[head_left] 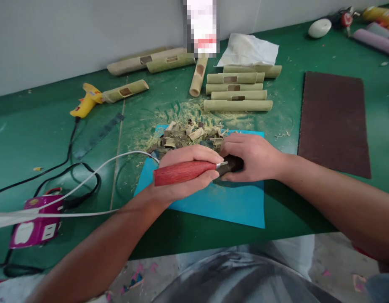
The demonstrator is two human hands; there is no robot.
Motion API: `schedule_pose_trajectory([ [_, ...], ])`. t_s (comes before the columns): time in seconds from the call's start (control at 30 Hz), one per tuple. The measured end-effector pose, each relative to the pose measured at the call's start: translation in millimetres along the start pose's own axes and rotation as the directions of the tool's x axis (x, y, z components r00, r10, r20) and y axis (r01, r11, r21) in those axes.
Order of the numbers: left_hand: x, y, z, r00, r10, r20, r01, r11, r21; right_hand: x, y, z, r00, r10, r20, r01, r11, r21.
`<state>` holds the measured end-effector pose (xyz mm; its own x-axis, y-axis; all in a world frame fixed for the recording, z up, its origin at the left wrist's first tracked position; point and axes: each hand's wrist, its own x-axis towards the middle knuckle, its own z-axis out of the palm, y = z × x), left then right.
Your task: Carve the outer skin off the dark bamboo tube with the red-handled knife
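Grey patterned shirt at 6 o'clock; red-handled tool and dark piece

Bearings read from the dark piece.
Left hand: one, at 9 o'clock; fingers clamped around the red-handled tool, blade toward 3.
Right hand: one; fingers clamped on the dark piece, which lies over the sheet at the blade's end; whether blade and piece touch, cannot tell.
Blue sheet: one, beneath both hands, on the green counter.
Chips: one heap, just beyond the left hand, between 10 and 11.
Bamboo tubes: a row at 12, several notched.
Yellow corded tool: one, at 10, by another notched tube.
Magenta box: one, between 8 and 9.
Brown board: one, flat, between 2 and 3.
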<state>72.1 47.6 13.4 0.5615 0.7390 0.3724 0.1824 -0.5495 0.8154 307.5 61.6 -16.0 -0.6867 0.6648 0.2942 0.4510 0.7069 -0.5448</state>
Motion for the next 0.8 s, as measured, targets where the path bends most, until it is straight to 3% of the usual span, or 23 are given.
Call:
schedule_pose_trajectory([
  [0.07, 0, -1, 2.0, 1.000, 0.012, -0.019, -0.012, 1.000, -0.002, 0, 0, 0, 1.000, 0.010, 0.003, -0.010, 1.000, 0.006],
  [0.27, -8, -12, 8.0, 0.970, 0.091, -0.225, -0.092, 0.996, 0.004, 1, 0, 0, 1.000, 0.001, 0.006, -0.001, 1.000, -0.002],
  [0.47, -15, -15, 12.7, 0.935, 0.165, -0.314, -0.159, 0.986, 0.044, -1, 2, -1, 0.999, -0.036, -0.006, 0.035, 0.999, -0.007],
  [0.6, -15, -12, 10.3, 0.952, 0.117, -0.284, -0.106, 0.993, 0.053, -1, 1, -1, 1.000, -0.013, 0.004, 0.013, 1.000, -0.020],
  [0.8, -7, -5, 2.4, 0.997, 0.024, -0.068, -0.021, 0.999, 0.042, 0, 0, 0, 1.000, -0.004, -0.004, 0.004, 1.000, -0.016],
])
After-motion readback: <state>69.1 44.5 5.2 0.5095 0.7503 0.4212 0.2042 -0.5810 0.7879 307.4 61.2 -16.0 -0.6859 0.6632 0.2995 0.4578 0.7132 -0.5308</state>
